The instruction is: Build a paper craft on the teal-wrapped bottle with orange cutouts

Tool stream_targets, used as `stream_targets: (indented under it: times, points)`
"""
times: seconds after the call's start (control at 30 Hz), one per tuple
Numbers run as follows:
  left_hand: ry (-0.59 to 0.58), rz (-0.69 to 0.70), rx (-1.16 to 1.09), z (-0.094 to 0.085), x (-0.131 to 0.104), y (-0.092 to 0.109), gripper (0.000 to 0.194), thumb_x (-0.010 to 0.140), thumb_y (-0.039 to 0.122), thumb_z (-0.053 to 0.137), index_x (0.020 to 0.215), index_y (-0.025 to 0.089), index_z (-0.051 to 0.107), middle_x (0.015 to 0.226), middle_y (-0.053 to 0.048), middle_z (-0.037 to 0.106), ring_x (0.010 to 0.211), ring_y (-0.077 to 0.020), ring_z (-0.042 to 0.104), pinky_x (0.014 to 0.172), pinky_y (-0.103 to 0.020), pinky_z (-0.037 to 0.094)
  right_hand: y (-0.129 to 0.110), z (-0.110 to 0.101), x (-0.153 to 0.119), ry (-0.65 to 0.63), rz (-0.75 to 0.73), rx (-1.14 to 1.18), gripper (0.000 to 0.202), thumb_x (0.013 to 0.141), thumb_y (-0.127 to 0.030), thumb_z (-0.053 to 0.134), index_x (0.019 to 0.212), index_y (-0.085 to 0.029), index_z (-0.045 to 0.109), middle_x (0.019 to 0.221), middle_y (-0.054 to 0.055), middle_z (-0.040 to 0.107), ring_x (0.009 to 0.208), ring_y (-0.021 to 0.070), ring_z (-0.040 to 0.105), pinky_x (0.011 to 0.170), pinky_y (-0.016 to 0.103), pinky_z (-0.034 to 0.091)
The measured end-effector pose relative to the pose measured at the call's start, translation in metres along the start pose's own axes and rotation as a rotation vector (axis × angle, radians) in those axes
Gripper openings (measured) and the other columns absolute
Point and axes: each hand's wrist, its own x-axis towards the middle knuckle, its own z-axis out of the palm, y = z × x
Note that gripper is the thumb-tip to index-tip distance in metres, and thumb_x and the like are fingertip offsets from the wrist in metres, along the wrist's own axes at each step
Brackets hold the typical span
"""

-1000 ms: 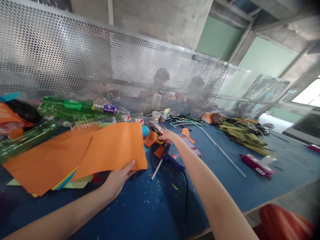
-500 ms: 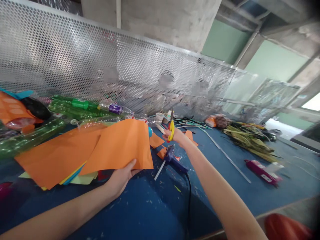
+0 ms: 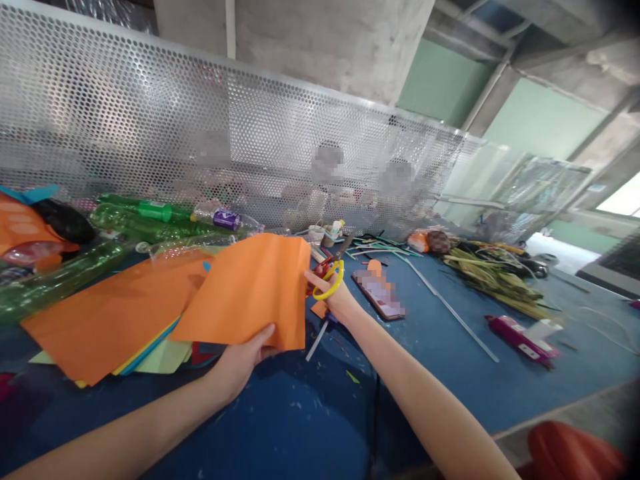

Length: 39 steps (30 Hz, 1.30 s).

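Observation:
My left hand grips an orange sheet of paper by its lower edge, thumb on top, fingers partly behind. The raised sheet curves above another orange sheet, with yellow, blue and pale green sheets under that one. In my right hand is a pair of scissors with a yellow handle loop and a red part beside it. Their dark blades point up and away, just right of the held sheet's right edge. A glue gun below that hand is mostly covered; its white glue stick shows.
Green plastic bottles and a clear one with a purple label lie at the left back. A phone, a magenta glue gun and dried leaves are to the right. A perforated metal screen borders the table's back.
My right hand has drawn the scissors back toward me and left, close to the orange sheet. It now covers the blue glue gun, and the phone has come into view.

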Motion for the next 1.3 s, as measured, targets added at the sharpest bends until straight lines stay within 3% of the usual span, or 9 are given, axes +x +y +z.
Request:
stream_targets:
  times: [0.1, 0.4, 0.6, 0.7, 0.8, 0.97, 1.07, 1.17, 1.3]
  points:
    - [0.068, -0.016, 0.031, 0.003, -0.002, 0.000, 0.051, 0.071, 0.014, 0.071, 0.118, 0.020, 0.055, 0.118, -0.009, 0.061, 0.095, -0.0268, 0.064, 0.069, -0.036, 0.059, 0.002, -0.004, -0.001, 0.057, -0.056, -0.005, 0.040, 0.057, -0.042, 0.071, 0.068, -0.023, 0.037, 0.062, -0.007, 0.046, 0.056, 0.0113, 0.049, 0.057, 0.026, 0.043]
    - [0.051, -0.009, 0.090, -0.001, -0.002, -0.004, 0.052, 0.069, 0.019, 0.073, 0.118, 0.026, 0.056, 0.131, -0.007, 0.052, 0.104, -0.0304, 0.060, 0.075, -0.040, 0.057, 0.007, -0.006, 0.002, 0.143, -0.185, -0.185, 0.032, 0.056, -0.029, 0.069, 0.065, -0.022, 0.039, 0.065, -0.007, 0.041, 0.059, 0.0110, 0.040, 0.064, 0.027, 0.039]
    - [0.167, -0.041, 0.072, 0.002, 0.007, -0.003, 0.057, 0.067, 0.011, 0.074, 0.119, 0.024, 0.055, 0.118, -0.009, 0.061, 0.082, -0.0271, 0.068, 0.072, -0.043, 0.058, 0.002, -0.004, -0.007, 0.105, -0.174, -0.217, 0.022, 0.065, -0.029, 0.062, 0.080, -0.023, 0.047, 0.070, -0.005, 0.046, 0.062, 0.0122, 0.046, 0.066, 0.027, 0.043]
    - [0.143, -0.012, 0.093, 0.002, 0.015, 0.004, 0.052, 0.069, 0.012, 0.072, 0.117, 0.021, 0.056, 0.116, -0.011, 0.061, 0.090, -0.0287, 0.066, 0.068, -0.042, 0.059, -0.001, -0.004, -0.010, 0.069, -0.131, -0.194, 0.028, 0.064, -0.030, 0.066, 0.087, -0.023, 0.051, 0.073, -0.003, 0.053, 0.067, 0.0147, 0.051, 0.069, 0.029, 0.046]
    - [0.084, 0.007, 0.096, 0.002, 0.027, 0.017, 0.038, 0.076, 0.018, 0.067, 0.112, 0.017, 0.058, 0.117, -0.013, 0.061, 0.099, -0.0302, 0.062, 0.074, -0.039, 0.058, -0.003, -0.001, -0.012, 0.020, -0.067, -0.112, 0.033, 0.068, -0.041, 0.065, 0.093, -0.024, 0.053, 0.087, 0.001, 0.060, 0.077, 0.0179, 0.056, 0.074, 0.033, 0.048]
    - [0.066, 0.164, -0.014, 0.001, 0.049, 0.039, 0.037, 0.083, 0.016, 0.057, 0.119, 0.025, 0.053, 0.124, -0.004, 0.057, 0.110, -0.0238, 0.057, 0.081, -0.032, 0.056, -0.014, 0.008, -0.025, -0.188, 0.091, 0.048, 0.039, 0.077, -0.061, 0.049, 0.088, -0.025, 0.060, 0.094, 0.006, 0.064, 0.090, 0.0209, 0.061, 0.079, 0.037, 0.049]
    - [0.091, 0.212, -0.065, -0.002, 0.058, 0.049, 0.036, 0.085, 0.014, 0.054, 0.118, 0.025, 0.052, 0.125, -0.002, 0.057, 0.109, -0.0218, 0.057, 0.084, -0.034, 0.054, -0.019, 0.015, -0.039, -0.314, 0.315, 0.177, 0.043, 0.073, -0.065, 0.053, 0.076, -0.023, 0.058, 0.076, 0.003, 0.063, 0.076, 0.0185, 0.062, 0.076, 0.036, 0.050]
    - [0.154, 0.281, -0.186, -0.004, 0.062, 0.061, 0.033, 0.086, 0.009, 0.051, 0.115, 0.023, 0.054, 0.119, -0.004, 0.060, 0.107, -0.0207, 0.058, 0.085, -0.036, 0.054, -0.021, 0.024, -0.054, -0.398, 0.488, 0.177, 0.054, 0.071, -0.074, 0.044, 0.063, -0.021, 0.049, 0.051, -0.004, 0.049, 0.040, 0.0107, 0.047, 0.050, 0.033, 0.052]
    - [0.190, 0.350, -0.263, -0.001, 0.063, 0.079, 0.029, 0.086, 0.009, 0.053, 0.113, 0.020, 0.055, 0.110, -0.005, 0.064, 0.095, -0.0190, 0.064, 0.084, -0.035, 0.055, -0.029, 0.039, -0.072, -0.477, 0.668, 0.009, 0.065, 0.071, -0.081, 0.027, 0.059, -0.020, 0.046, 0.043, -0.005, 0.043, 0.032, 0.0090, 0.041, 0.036, 0.027, 0.047]
